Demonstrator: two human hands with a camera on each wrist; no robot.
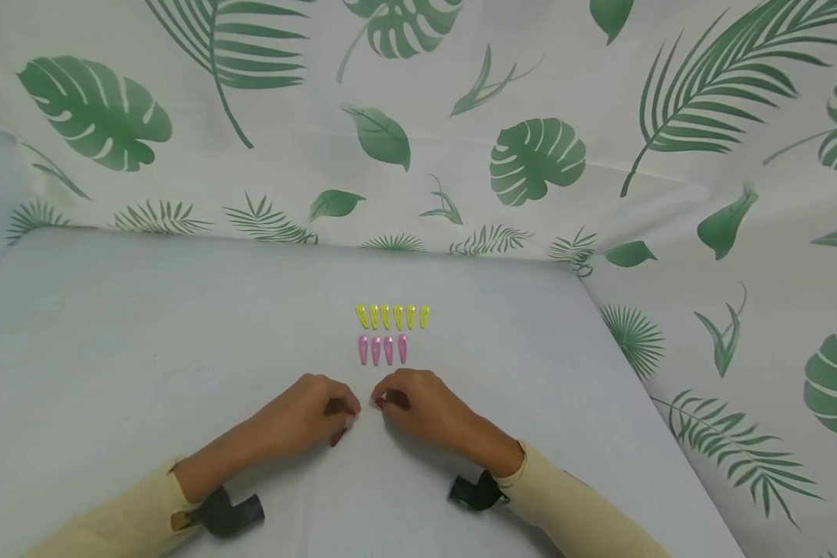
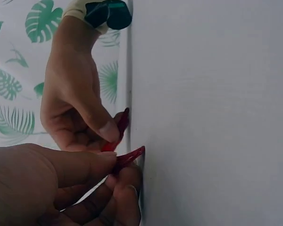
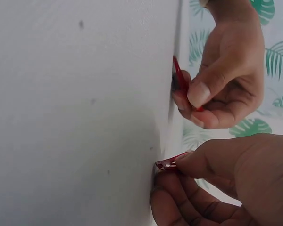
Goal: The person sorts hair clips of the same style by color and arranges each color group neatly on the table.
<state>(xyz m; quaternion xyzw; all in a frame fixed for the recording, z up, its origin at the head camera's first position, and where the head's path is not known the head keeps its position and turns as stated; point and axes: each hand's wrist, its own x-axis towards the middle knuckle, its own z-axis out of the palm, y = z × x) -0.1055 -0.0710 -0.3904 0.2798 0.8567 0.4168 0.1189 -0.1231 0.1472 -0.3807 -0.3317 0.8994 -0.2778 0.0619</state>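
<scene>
My left hand [image 1: 310, 415] pinches a red snap hair clip [image 2: 130, 157] between thumb and fingers, low over the white table. Across a small gap, my right hand [image 1: 425, 407] pinches a second red hair clip [image 3: 167, 164] the same way. Fingers cover part of each clip. Just beyond the hands in the head view lies a row of several pink hair clips [image 1: 376, 351]. Behind it runs a longer row of several yellow hair clips [image 1: 386, 317], all lying side by side with their lengths pointing away from me.
A white cloth covers the table [image 1: 181, 325]. White sheeting with green leaf prints [image 1: 432, 178] rises along the back and right edges. Black wrist cameras hang under both cuffs, the left one [image 1: 226, 515] and the right one [image 1: 476, 492] close above the table.
</scene>
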